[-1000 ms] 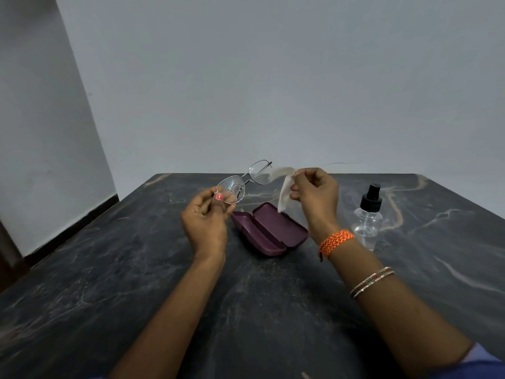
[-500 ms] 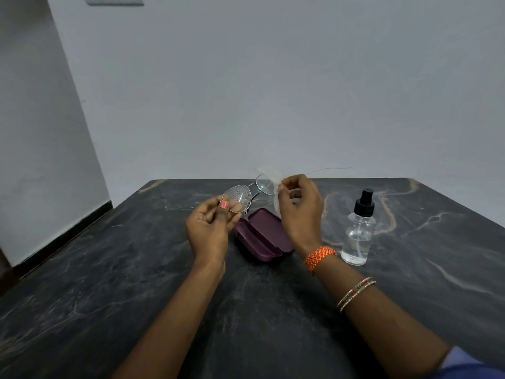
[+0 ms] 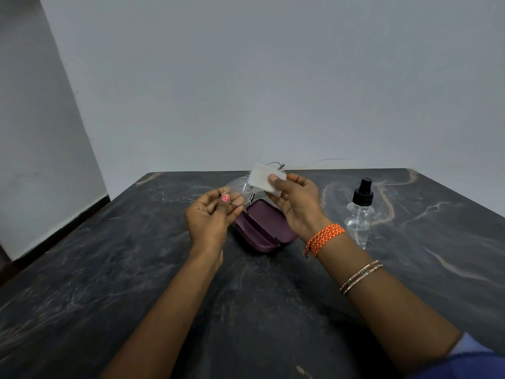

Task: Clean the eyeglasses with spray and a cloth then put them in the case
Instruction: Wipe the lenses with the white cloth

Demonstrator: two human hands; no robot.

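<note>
Thin metal-framed eyeglasses (image 3: 240, 190) hang above the table, pinched at the left lens rim by my left hand (image 3: 211, 217). That lens is dotted with droplets. My right hand (image 3: 296, 206) holds a small white cloth (image 3: 263, 177) flat against the right lens, which it mostly hides. An open maroon glasses case (image 3: 262, 231) lies on the table just below and between both hands. The clear spray bottle (image 3: 359, 214) with a black pump top stands upright to the right of my right wrist.
A dark marbled table (image 3: 136, 269) carries everything, with its far edge against a pale wall (image 3: 246, 77). The left edge drops to a floor strip beside a wall. An orange wristband and thin bangles sit on my right forearm.
My right hand has spread the cloth flat and brought it onto the right lens. The glasses and left hand stayed almost in place; the view tilted slightly.
</note>
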